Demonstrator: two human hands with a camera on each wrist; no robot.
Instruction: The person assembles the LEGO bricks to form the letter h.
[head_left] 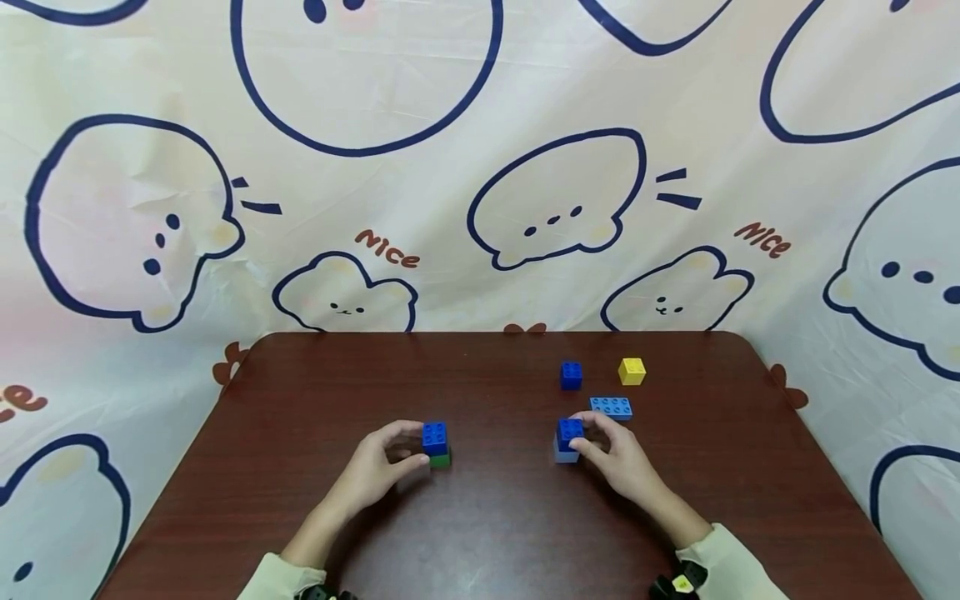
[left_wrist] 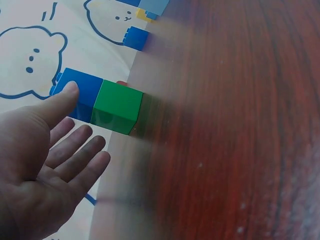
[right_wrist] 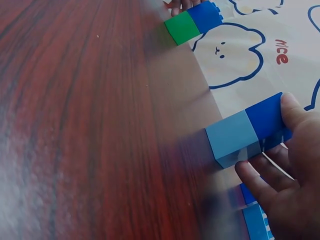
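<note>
To the left in the head view, a blue toy brick (head_left: 435,438) sits on a green brick (head_left: 441,460). My left hand (head_left: 378,467) pinches the blue one between thumb and index finger; the other fingers stretch out below it in the left wrist view. On the right, a second blue brick (head_left: 571,431) is stacked on a light blue brick (head_left: 566,456). My right hand (head_left: 618,458) holds that upper brick, its thumb on the near side, as the right wrist view also shows. Both stacks stand upright on the table, apart from each other.
Beyond the right hand lie a flat light blue brick (head_left: 611,407), a loose blue brick (head_left: 571,376) and a yellow brick (head_left: 632,372). The dark brown table (head_left: 487,517) ends at a cloth backdrop (head_left: 450,200) with cartoon drawings.
</note>
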